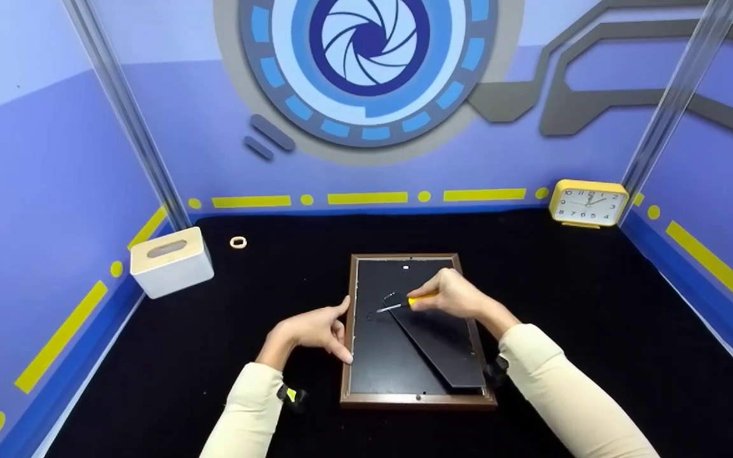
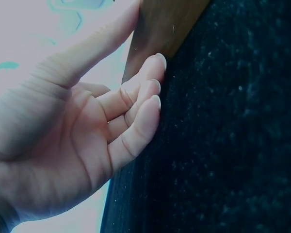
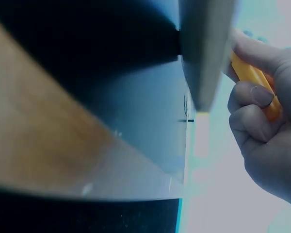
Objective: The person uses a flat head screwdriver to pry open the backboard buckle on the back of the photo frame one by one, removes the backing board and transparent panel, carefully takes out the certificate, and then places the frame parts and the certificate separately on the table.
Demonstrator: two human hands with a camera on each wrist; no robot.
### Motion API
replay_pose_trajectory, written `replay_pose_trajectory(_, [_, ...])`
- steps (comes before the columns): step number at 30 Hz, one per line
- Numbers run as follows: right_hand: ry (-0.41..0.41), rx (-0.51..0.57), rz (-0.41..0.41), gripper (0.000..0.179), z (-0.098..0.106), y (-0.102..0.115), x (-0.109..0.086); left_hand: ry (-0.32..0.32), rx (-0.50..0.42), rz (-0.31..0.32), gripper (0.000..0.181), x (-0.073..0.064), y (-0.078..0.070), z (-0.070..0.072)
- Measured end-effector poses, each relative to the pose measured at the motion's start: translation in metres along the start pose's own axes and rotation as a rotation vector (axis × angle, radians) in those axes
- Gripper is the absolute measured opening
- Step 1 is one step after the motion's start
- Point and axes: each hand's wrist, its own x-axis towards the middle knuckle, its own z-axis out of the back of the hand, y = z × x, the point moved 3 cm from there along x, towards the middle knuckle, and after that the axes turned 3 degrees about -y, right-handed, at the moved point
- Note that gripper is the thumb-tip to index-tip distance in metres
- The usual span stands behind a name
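Note:
A brown wooden picture frame (image 1: 418, 401) lies with its black backing (image 1: 376, 362) facing up. A black stand leg (image 1: 443, 353) stands tilted up from that backing. My right hand (image 1: 459, 294) grips the yellow handle of a screwdriver (image 1: 422, 301) above the leg's upper end, its metal shaft pointing left and down. In the right wrist view, curled fingers (image 3: 252, 114) wrap the yellow handle, beyond the leg's edge. My left hand (image 1: 312, 327) rests against the frame's left side, thumb and index finger spread along it. The left wrist view shows its other fingers (image 2: 136, 124) loosely bent by the wood.
On the black tablecloth (image 1: 277, 273), a white tissue box (image 1: 172, 273) with a wooden top stands at the left. A small pale ring (image 1: 238, 242) lies to its right. At the back right stands a yellow clock (image 1: 589, 203). Blue-purple panels (image 1: 169, 133) enclose the table.

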Motion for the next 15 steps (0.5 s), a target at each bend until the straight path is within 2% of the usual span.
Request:
replay_pose_trajectory(7, [0.04, -0.044, 0.016, 0.021, 0.002, 0.019, 0.001, 0.015, 0.003, 0.017, 0.128, 0.002, 0.001, -0.001])
replay_pose_trajectory(11, [0.023, -0.082, 0.007, 0.018, 0.009, 0.03, 0.007, 0.008, -0.003, 0.016, 0.128, 0.002, 0.0, 0.0])
replay_pose_trajectory(15, [0.043, -0.104, 0.022, 0.015, 0.008, 0.036, 0.016, 0.01, -0.015, 0.018, 0.128, 0.001, 0.002, 0.0])
